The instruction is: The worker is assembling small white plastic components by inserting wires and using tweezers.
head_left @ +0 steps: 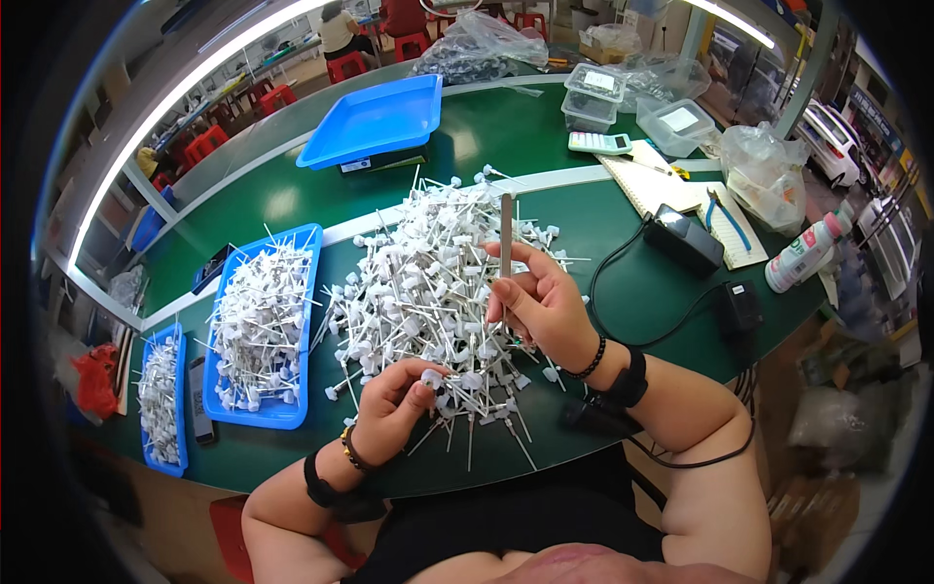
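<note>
A large heap of small parts with white plastic heads and thin metal stems (418,282) spreads over the green table in front of me. My left hand (387,414) is at the heap's near edge, its thumb and fingertips pinched on one white-headed part (431,379). Above the heap's right side, my right hand (550,307) is closed around a narrow flat metal strip (506,229), which stands upright with its end above the fingers. The strip's lower end is hidden by the hand.
Left of the heap, a blue tray (309,380) and a smaller blue tray (181,389) hold similar parts, with a phone (200,399) between them. An empty blue tray (379,115) sits farther back. Rightward lie a black adapter (685,240), cables, pliers (732,222), a notebook and a bottle (803,255).
</note>
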Motion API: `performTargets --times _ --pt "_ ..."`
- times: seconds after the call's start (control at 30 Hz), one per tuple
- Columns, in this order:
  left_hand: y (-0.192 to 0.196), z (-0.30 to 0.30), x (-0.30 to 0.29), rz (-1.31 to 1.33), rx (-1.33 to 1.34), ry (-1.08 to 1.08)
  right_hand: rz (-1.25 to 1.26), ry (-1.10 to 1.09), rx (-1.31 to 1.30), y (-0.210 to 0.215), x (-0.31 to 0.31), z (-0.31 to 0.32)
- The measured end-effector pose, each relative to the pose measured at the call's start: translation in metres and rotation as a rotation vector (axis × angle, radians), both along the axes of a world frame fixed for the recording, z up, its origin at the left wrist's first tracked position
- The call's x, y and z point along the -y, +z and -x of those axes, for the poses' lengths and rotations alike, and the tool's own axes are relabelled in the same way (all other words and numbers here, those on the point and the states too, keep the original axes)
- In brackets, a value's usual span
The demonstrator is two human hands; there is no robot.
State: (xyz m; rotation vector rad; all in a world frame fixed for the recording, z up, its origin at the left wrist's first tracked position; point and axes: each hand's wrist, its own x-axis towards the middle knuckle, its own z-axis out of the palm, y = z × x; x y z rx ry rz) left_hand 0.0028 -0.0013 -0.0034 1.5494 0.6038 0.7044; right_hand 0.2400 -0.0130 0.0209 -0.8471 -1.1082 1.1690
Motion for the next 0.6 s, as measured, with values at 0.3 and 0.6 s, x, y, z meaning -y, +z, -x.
performTargets --times 0.3,0.6 --pt "0.0021 0.0005 0.0 -0.01 -0.015 0.016 0.075 0.072 0.129 0.0116 0.0083 0.0017" --pt "-0.0016 0.0009 -0.001 -0.013 0.016 0.018 0.056 -0.013 0.124 0.0078 0.0022 -0.0041"
